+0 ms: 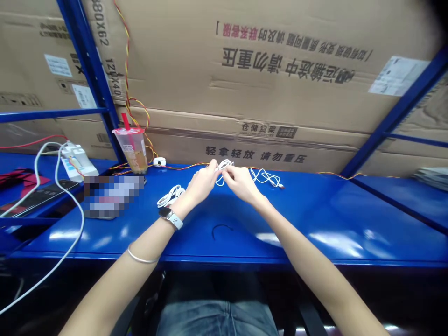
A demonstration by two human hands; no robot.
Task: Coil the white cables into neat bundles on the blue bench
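**At the back middle of the table, a cable part gathered**

At the table's [315,219] back edge, near its middle, the left hand [202,183] and right hand [241,182] meet on a white cable [224,165]. The fingers of both are pinched together on it, holding a few small loops between them just above the surface.

By the look of it, the winding is partway through. Some loops are already in the fingers, but a loose tail [268,177] of the same cable lies in waves on the table to the right, its plug end farthest out. A second white coil [170,194] lies finished beside the left wrist, just above the watch [170,217].

Around them: a cup [132,149] with a red straw stands at the back left, with a small white puck [159,162] just beside it. A charger [79,161] and a long white lead [58,177] are at the left edge. A twisted red-yellow wire [128,70] runs down and along the back edge, passing close behind the hands. Boxes [280,93] wall the back. A thin black arc [222,228] lies near the front edge. Nothing crosses the tail or crowds the hands, though the wire behind could snag.
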